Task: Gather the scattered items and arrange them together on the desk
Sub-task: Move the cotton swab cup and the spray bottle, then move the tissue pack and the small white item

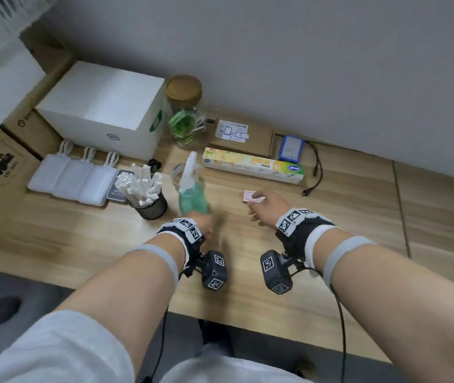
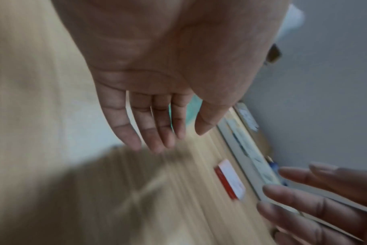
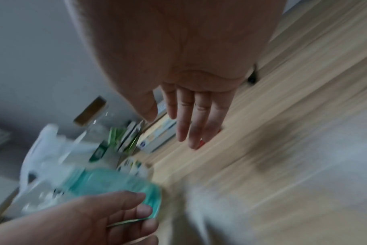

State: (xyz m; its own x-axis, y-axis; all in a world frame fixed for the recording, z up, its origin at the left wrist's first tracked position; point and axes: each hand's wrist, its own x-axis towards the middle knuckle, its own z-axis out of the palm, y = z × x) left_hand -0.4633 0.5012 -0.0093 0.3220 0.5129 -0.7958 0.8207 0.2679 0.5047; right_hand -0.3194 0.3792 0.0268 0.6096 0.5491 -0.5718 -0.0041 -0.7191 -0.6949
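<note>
Pink card (image 1: 251, 196): flat on the desk (image 1: 331, 222), right under the right fingertips, at 12 o'clock from that wrist, and there's red at the fingertips in the right wrist view.
Right hand (image 1: 266, 207): fingers straight and spread, reaching over the card; touching or hovering, I cannot tell.
Left hand (image 1: 202, 222): fingers loosely straight, at the foot of the spray bottle (image 1: 192, 194), gripping nothing that I can see.
Nearer hand: right, clearly; the card lies at 3 o'clock from the left.
Long axis: card runs roughly 9 to 3, parallel to the wrap box (image 1: 253, 165) beyond it at 12.
Judgement: a right-hand pick-up looks closest.
</note>
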